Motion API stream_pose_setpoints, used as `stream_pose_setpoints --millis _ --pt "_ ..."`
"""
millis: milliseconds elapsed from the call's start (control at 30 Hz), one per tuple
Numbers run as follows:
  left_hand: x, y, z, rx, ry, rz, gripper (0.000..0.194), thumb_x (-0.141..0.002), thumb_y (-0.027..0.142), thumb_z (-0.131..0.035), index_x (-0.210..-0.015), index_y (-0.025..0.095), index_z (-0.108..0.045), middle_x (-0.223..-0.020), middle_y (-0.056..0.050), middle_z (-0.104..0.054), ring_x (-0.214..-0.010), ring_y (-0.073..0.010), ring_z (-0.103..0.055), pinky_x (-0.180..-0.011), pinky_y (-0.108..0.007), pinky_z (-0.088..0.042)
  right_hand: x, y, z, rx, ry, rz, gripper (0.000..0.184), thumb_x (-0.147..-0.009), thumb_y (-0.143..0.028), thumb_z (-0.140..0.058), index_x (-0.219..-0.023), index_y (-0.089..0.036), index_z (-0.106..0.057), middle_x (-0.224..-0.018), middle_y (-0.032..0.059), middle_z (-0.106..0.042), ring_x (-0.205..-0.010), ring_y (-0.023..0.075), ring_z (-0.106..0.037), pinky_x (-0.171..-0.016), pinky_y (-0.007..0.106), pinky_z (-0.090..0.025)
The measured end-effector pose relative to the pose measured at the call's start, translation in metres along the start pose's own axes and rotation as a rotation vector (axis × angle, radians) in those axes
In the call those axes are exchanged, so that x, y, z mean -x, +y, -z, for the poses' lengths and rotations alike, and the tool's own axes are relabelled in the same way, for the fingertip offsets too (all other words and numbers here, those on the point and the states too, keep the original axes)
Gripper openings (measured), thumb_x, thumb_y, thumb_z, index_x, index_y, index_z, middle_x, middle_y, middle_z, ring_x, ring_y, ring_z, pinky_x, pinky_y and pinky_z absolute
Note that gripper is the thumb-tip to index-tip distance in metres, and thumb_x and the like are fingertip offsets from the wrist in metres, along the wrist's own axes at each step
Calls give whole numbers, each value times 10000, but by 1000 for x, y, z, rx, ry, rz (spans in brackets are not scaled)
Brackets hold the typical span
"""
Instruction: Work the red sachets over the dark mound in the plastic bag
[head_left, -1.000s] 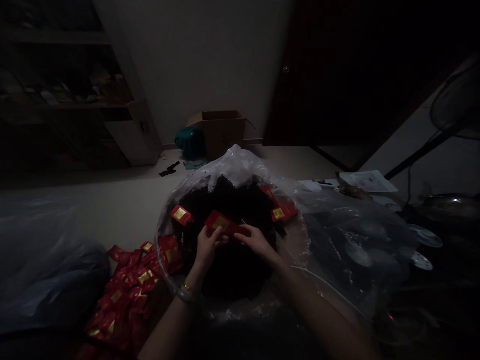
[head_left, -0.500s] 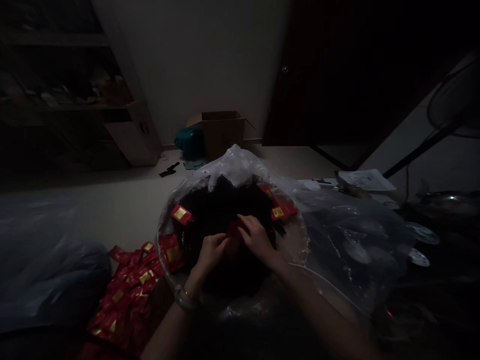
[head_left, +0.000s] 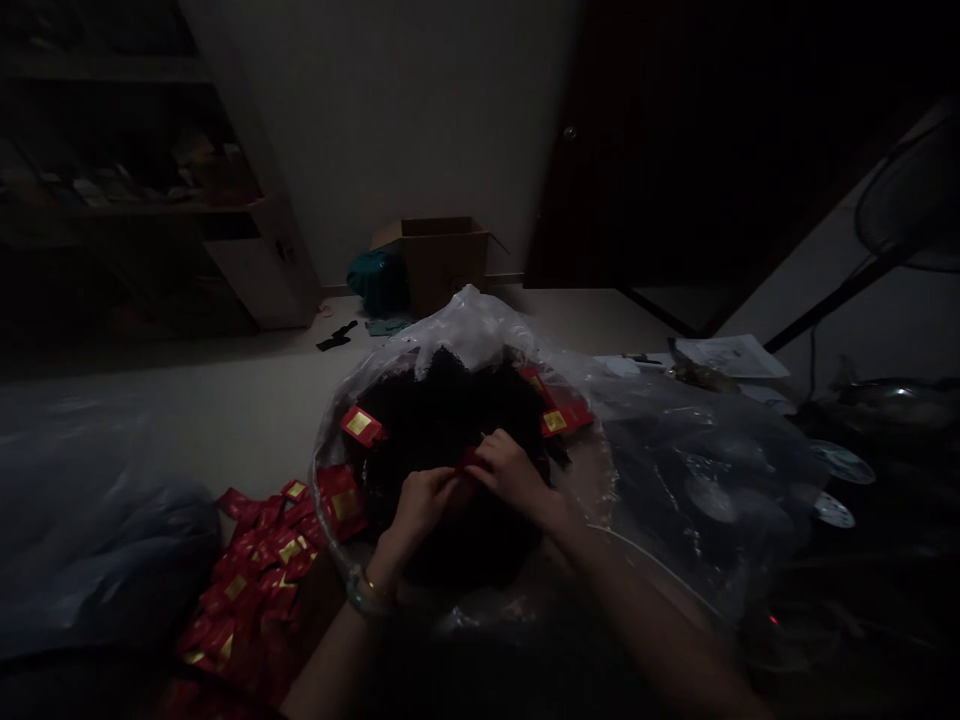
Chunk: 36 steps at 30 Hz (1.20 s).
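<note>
Both hands meet over a clear plastic bag [head_left: 465, 330] full of dark loose material [head_left: 442, 410]. My left hand [head_left: 421, 500] and my right hand [head_left: 510, 470] pinch a small red packet [head_left: 466, 460] between their fingertips; most of the packet is hidden by the fingers. A bracelet sits on my left wrist. Other red packets with gold labels lie on the bag's rim, one at the left [head_left: 361, 425] and some at the right [head_left: 559, 415].
A heap of red packets [head_left: 255, 580] lies left of the bag. A dim plastic bag [head_left: 82, 550] is at far left, crumpled clear plastic [head_left: 705, 470] at right. A cardboard box [head_left: 442, 255], shelves [head_left: 135, 200] and a fan [head_left: 911, 200] stand behind.
The red packet was held flat and in plain sight a second ago. Since then the hands have drawn together over the dark material and now cover most of it.
</note>
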<state>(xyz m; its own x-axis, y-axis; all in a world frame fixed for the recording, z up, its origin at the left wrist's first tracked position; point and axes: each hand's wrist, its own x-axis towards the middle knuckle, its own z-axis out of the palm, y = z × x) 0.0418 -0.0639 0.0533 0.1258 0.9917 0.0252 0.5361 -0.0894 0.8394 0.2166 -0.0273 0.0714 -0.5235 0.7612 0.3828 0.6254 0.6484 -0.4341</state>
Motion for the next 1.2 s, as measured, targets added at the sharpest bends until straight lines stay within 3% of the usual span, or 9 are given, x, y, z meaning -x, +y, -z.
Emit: stream_pose_setpoints --millis 133,233,333,433,533,667,933,1067,1200 --pt "-1 -7 4 2 17 -16 274 -796 270 -525 -972 210 -727 -912 -35 -751 -807 -200 -677 -720 -266 -489 4 -2 -1 -56 -11 62 29 -826 -165 -612 -843 -183 -628 -797 46 -671 -764 189 -568 -872 402 -434" --pt "-2 -15 9 80 107 -39 294 -775 298 -573 -1029 224 -702 -964 -27 -742 -860 -208 -675 -770 -295 -507 7 0 0 -169 76 -41 58 -848 -180 -565 -857 -193 -622 -790 35 -676 -800 194 -594 -993 456 -368" --pt "-4 -22 12 174 192 -38 254 -772 360 -590 -917 196 -718 -880 -36 -745 -805 -206 -675 -728 -292 -521 6 2 5 -371 94 -166 101 -844 -238 -556 -844 -188 -644 -836 51 -681 -924 223 -603 -992 445 -385" --pt "-5 -26 12 208 254 -60 273 -784 405 -577 -836 173 -711 -773 -32 -727 -716 -187 -658 -655 -267 -513 3 -1 12 -695 -107 -253 241 -777 -339 -633 -947 -173 -675 -977 64 -694 -940 232 -626 -895 401 -463" --pt "-4 -25 9 185 216 -117 273 -815 404 -551 -854 177 -697 -745 -18 -712 -681 -165 -641 -635 -248 -498 1 -5 13 -898 -291 -349 384 -742 -429 -655 -1019 -163 -679 -986 57 -708 -917 228 -642 -878 389 -472" --pt "-3 -19 6 156 183 -139 273 -880 373 -463 -947 191 -656 -846 -25 -707 -767 -162 -648 -693 -248 -496 1 -6 5 -805 -240 -493 385 -842 -471 -504 -905 -144 -698 -834 42 -707 -784 195 -628 -805 358 -480" --pt "-5 -19 0 156 299 -110 240 -907 333 -379 -870 200 -575 -792 -21 -639 -746 -154 -614 -693 -255 -474 0 -5 1 -772 -279 -520 441 -861 -512 -463 -870 -129 -682 -798 38 -675 -762 181 -592 -763 325 -469" --pt "-8 -21 1 223 399 -58 252 -906 356 -368 -869 200 -563 -811 -19 -618 -775 -162 -593 -721 -272 -473 -1 -7 5 -882 -312 -420 492 -819 -570 -503 -975 -138 -679 -919 47 -687 -907 212 -605 -909 372 -436" --pt "-11 -25 5 248 325 -19 279 -896 379 -373 -830 194 -571 -793 -20 -606 -761 -173 -578 -713 -291 -475 0 -8 6 -992 -308 -444 548 -792 -594 -545 -1108 -159 -651 -1054 58 -682 -1046 232 -584 -1003 406 -385"
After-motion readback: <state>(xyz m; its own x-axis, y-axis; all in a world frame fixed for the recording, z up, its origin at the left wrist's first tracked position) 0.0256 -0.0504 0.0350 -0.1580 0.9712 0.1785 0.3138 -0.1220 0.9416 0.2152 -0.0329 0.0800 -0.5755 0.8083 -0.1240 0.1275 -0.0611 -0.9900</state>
